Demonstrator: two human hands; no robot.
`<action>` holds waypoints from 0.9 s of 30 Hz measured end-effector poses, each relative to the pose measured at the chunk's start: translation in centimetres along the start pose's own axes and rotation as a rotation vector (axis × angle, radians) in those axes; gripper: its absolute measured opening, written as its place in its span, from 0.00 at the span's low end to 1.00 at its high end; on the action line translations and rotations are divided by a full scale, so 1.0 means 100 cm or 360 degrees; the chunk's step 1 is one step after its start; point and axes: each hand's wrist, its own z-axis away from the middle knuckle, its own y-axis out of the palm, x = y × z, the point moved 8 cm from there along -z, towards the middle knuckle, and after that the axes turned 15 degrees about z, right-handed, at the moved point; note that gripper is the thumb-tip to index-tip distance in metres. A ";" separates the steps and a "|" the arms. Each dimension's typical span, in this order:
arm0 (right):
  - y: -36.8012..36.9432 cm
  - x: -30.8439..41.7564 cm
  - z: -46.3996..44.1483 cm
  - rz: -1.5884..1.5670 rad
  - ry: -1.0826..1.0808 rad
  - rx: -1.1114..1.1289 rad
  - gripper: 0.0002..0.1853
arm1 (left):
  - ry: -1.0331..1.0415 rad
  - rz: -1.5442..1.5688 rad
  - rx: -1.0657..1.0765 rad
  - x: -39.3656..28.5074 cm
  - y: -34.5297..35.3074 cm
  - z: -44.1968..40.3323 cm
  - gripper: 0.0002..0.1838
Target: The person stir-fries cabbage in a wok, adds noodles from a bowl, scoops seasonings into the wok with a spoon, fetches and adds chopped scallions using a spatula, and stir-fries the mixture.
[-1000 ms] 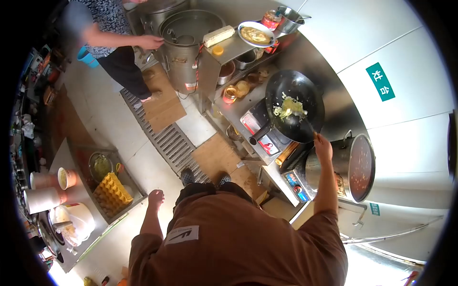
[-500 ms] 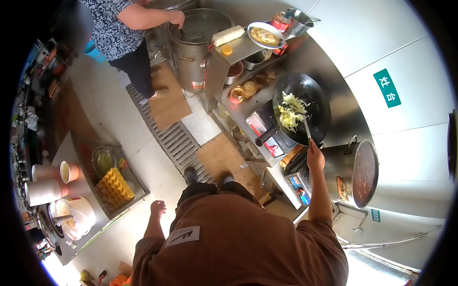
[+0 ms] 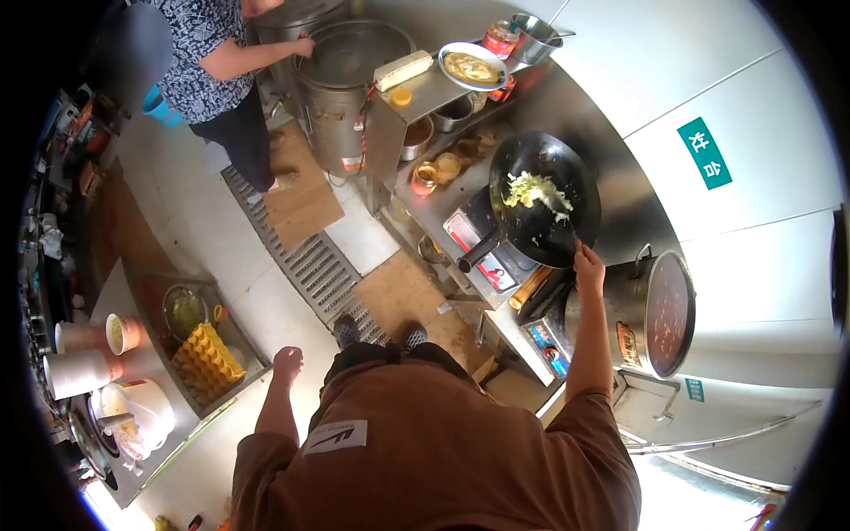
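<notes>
Here, well left of the wok (image 3: 538,245): left hand (image 3: 288,363), partly curled, apparently empty. Inside the wok: pale chopped greens (image 3: 529,188), loosely heaped. At the near rim: right hand (image 3: 590,268), closed round a slim utensil (image 3: 576,237). Possible fault: slipping of the wok or spillage over its rim, from forceful stirring with the wok handle (image 3: 481,253) unheld.

location type: commercial kitchen. indicators: black wok (image 3: 553,234) on a portable stove (image 3: 482,252), right of center; large steel stockpot (image 3: 611,314) to its lower right; tall steel vat (image 3: 332,115) at upper center; slotted drain channel (image 3: 314,274) in the tiled floor (image 3: 266,296).
</notes>
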 end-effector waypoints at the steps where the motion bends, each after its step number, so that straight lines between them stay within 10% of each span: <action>1: 0.002 0.007 0.003 -0.0230 0.0220 -0.0117 0.18 | 0.0006 0.0001 -0.0006 -0.001 0.002 -0.001 0.09; 4: 0.028 -0.012 -0.008 -0.0430 0.0352 -0.0126 0.21 | 0.0038 0.0190 -0.0016 0.006 -0.001 0.000 0.12; 6: 0.026 0.045 0.006 0.0698 -0.0545 -0.0459 0.21 | 0.0003 0.0103 0.0039 0.016 -0.004 0.003 0.13; 11: 0.000 0.032 0.045 0.1313 0.0020 -0.0102 0.23 | -0.0167 0.0134 -0.0156 0.067 -0.032 0.017 0.07; 20: -0.007 0.020 0.024 0.0771 -0.0108 -0.0276 0.17 | -0.0430 -0.0162 -0.0064 0.084 -0.044 0.017 0.06; 27: 0.012 0.033 0.020 0.0672 -0.0127 -0.0295 0.19 | 0.0129 0.0211 -0.0086 -0.009 -0.011 -0.001 0.09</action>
